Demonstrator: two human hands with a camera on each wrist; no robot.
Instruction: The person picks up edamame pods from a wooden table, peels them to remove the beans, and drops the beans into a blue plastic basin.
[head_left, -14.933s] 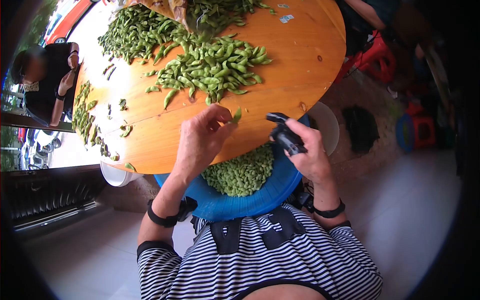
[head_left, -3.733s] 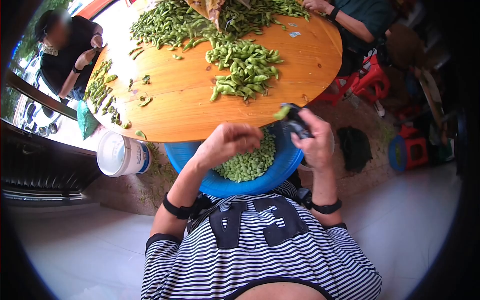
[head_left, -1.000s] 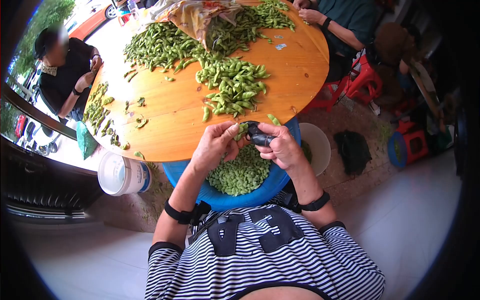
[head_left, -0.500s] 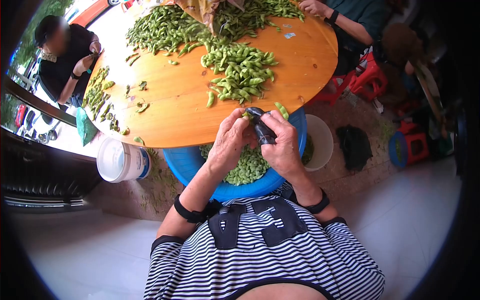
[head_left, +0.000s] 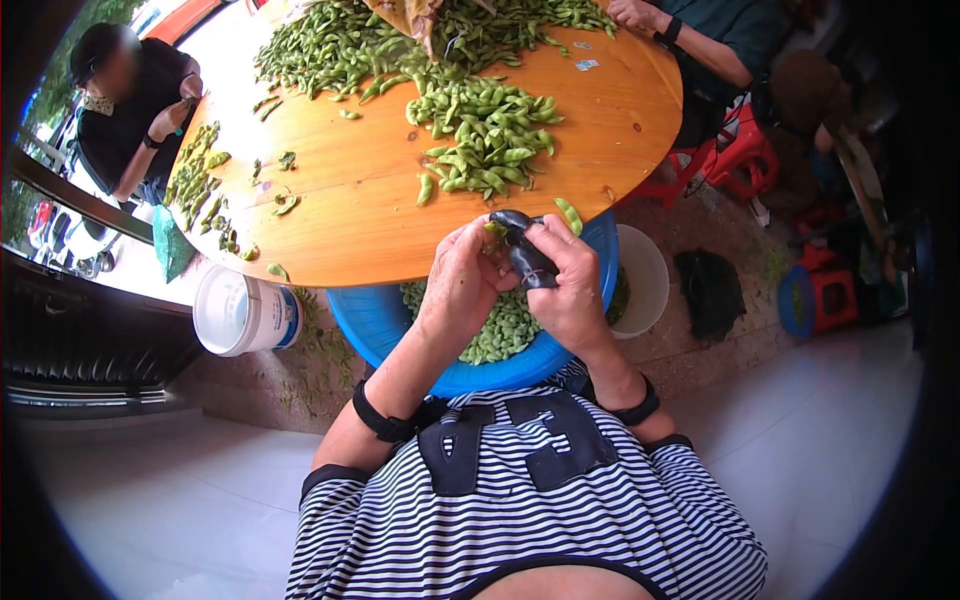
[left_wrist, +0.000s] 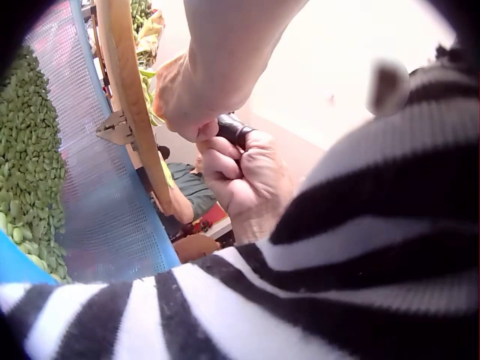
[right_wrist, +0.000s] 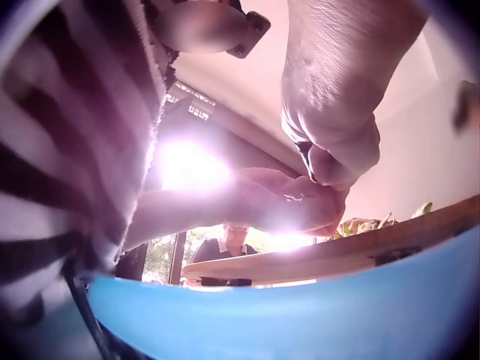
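Over the blue tub [head_left: 352,318] of shelled green beans [head_left: 502,330], my two hands meet at the table's near edge. My left hand [head_left: 458,285] pinches a green pod [head_left: 492,230], mostly hidden by fingers. Curled round a black tool [head_left: 530,264] is my right hand [head_left: 572,288], the tool's upper end against that pod. Another pod [head_left: 568,216] shows just beyond the right fingers; whether it is held or lies on the table, I cannot tell. The left wrist view shows the black tool [left_wrist: 234,130] between both hands.
The round wooden table [head_left: 340,235] bears a pod pile [head_left: 490,140], a larger heap behind and scattered pods at left. White buckets stand left [head_left: 225,312] and right [head_left: 648,285] of the tub. People sit at the table's left [head_left: 125,120] and far right [head_left: 712,50].
Since a second ago, both hands have shifted slightly up in view and stay together at the pod and tool. Earlier, they were apart, and a pod showed at the tool's end.
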